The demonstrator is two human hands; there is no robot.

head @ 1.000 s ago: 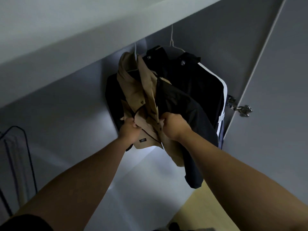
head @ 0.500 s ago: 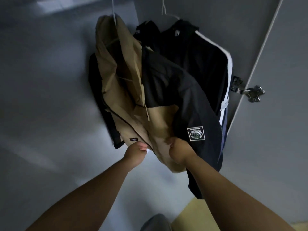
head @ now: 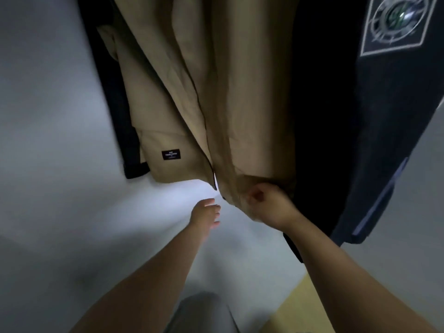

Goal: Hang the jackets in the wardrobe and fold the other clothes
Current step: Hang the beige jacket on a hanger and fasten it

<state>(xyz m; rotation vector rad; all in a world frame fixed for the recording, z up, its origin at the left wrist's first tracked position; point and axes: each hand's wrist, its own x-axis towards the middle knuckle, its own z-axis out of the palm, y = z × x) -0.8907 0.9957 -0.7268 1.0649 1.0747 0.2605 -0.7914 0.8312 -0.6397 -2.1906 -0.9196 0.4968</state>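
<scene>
1. Although the rail and any hanger are cut off above the top of the view, the tan jacket [head: 216,92] is seen hanging full length inside the wardrobe [head: 48,104], toward its left wall, with its hem above the pale wardrobe floor
2. A dark jacket [head: 389,121] with a stitched patch [head: 396,22] is seen just beside it, toward the wardrobe's right edge, so two jackets are judged to be hung already
3. The hem of the tan jacket's right front panel is gripped by the right hand [head: 269,205], whose fingers are curled round the cloth, and the panel is drawn taut downward
4. Nothing is held by the left hand [head: 206,215]; its fingers are extended and loose, just below the hem and apart from it, near the small black label [head: 171,155]
5. The step in hand is judged to be a last straightening of the tan jacket (the front opening hangs closed but slightly skewed), so that only letting go of the hem appears to be left for this garment
6. No folded clothes and no clothes waiting to be folded are shown, so how far the folding part has got cannot be told from this view; it is taken to remain
</scene>
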